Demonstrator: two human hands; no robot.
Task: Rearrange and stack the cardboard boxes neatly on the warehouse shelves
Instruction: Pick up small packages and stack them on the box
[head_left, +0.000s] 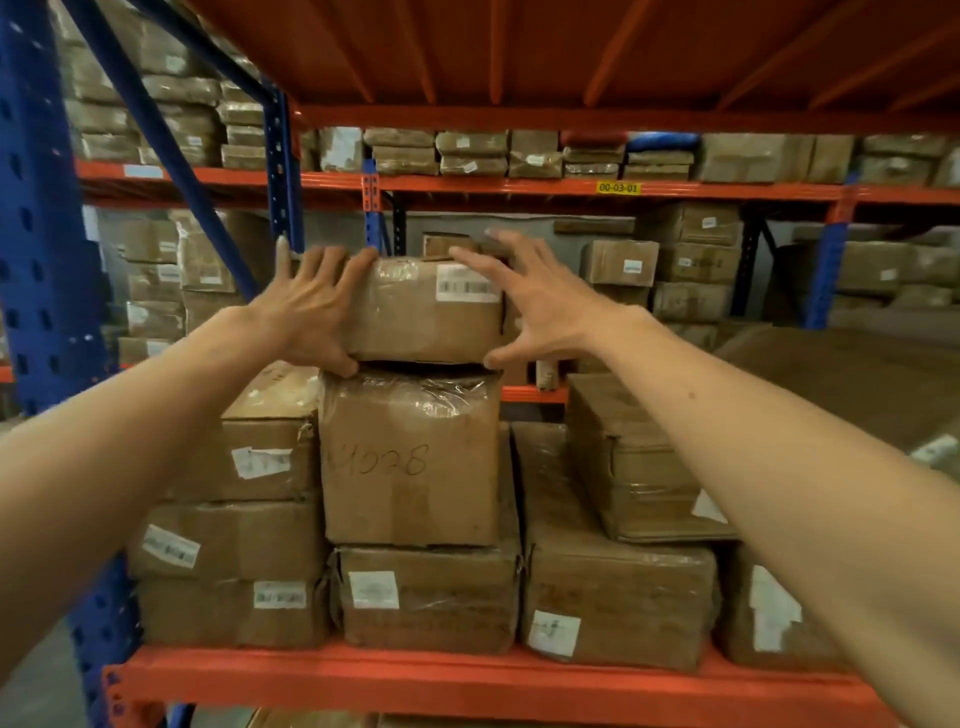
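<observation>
Both hands are raised to the top box (423, 312), a plastic-wrapped carton with a barcode label at its upper right. It sits on the middle box (410, 462), which bears handwritten numbers and rests on a flatter bottom box (428, 597) near the front edge of the shelf (363, 675). The left hand (311, 306) is pressed on the top box's left end, fingers (358, 265) spread over its upper edge and thumb at its lower corner. The right hand (524, 306) is at the right end, fingers spread wide, thumb at the lower right corner; whether the palm touches the carton I cannot tell. A stack of three boxes (234, 540) stands just left of this pile, and other cartons (618, 592) lie to the right. A blue upright (36, 218) frames the shelf's left end.
</observation>
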